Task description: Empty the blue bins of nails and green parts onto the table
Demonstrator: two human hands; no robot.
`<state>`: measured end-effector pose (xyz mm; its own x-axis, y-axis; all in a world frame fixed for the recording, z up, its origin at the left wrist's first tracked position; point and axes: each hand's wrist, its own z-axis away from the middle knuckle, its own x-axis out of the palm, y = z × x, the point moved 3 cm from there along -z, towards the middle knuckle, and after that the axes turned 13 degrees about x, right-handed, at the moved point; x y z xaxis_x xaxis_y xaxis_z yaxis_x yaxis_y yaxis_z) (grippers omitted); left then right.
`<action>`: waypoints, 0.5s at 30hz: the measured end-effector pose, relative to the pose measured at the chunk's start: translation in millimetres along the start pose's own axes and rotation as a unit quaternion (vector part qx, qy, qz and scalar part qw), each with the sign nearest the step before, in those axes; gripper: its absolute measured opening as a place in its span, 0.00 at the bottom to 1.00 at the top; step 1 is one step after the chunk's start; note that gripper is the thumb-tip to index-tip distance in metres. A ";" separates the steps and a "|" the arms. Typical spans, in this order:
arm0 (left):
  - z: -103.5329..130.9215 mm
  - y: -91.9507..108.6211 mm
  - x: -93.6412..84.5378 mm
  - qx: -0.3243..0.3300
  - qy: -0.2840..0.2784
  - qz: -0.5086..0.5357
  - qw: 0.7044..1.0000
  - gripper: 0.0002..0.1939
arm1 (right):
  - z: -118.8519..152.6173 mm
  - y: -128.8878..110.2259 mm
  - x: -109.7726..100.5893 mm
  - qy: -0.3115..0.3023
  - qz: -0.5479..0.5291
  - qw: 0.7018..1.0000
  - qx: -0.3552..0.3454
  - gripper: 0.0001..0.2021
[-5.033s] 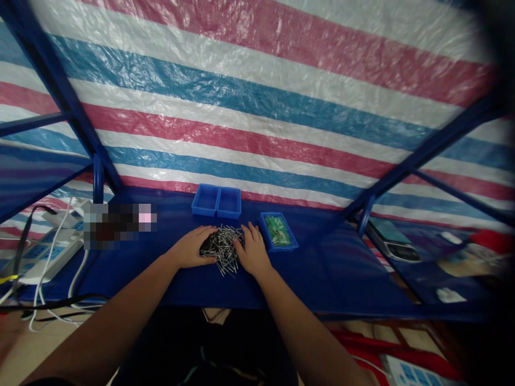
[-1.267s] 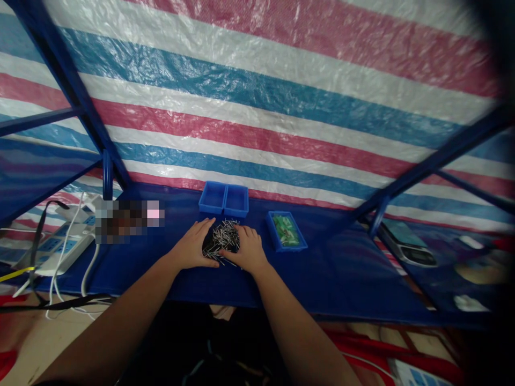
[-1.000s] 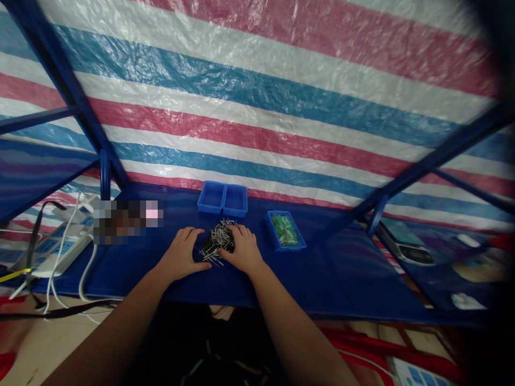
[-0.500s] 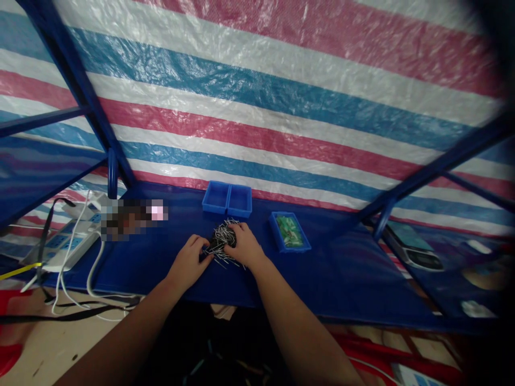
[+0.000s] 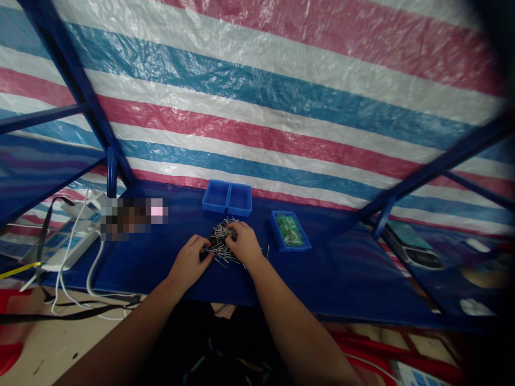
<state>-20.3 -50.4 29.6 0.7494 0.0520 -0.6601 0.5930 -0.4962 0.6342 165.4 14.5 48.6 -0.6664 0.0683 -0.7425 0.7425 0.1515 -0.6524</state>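
Note:
A heap of thin silver, wire-like metal pieces (image 5: 225, 241) with dark parts among them lies on the blue table. At its left edge is my left hand (image 5: 192, 261), thumb and fingers curved towards each other around something small and dark that I cannot make out. My right hand (image 5: 246, 244) reaches into the heap's right side, its thumb and fingers bent round some of the thin pieces. Its fingertips are partly hidden among them. Just right of my right hand, one thin greenish piece (image 5: 267, 251) lies on the table.
Behind the heap stands a blue two-compartment tray (image 5: 228, 199). To the right is a blue box (image 5: 296, 248) with green-and-white packets or pieces. A power strip (image 5: 74, 244) with cables lies left, a scale (image 5: 420, 258) far right. Blue frame bars (image 5: 96, 123) flank the striped sheet.
My right hand has shifted slightly, its fingers drawn closer together at the heap. A thin greenish piece now shows beside my right wrist. My left hand has hardly moved.

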 end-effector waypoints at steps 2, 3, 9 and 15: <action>0.0 -0.1 0.1 -0.005 0.003 -0.003 1.000 0.08 | -1.1 -0.4 0.4 0.002 -0.002 1.000 -0.001 0.13; 0.1 -0.4 0.2 -0.007 0.004 -0.006 1.000 0.08 | -1.4 -0.6 0.7 0.001 -0.002 1.000 -0.001 0.13; 0.3 -3.7 1.5 -0.012 0.006 -0.013 1.000 0.11 | -1.4 -4.1 0.7 -0.002 0.029 0.999 0.016 0.16; 1.4 -7.0 3.5 -0.010 0.013 -0.013 1.000 0.13 | -4.1 -5.2 -0.3 -0.015 0.044 0.998 0.034 0.17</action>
<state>-22.3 -48.0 22.3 0.7403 0.0874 -0.6666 0.6188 -0.4761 0.6249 161.5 17.8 52.9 -0.5973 0.0491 -0.8005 0.8013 0.0798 -0.5929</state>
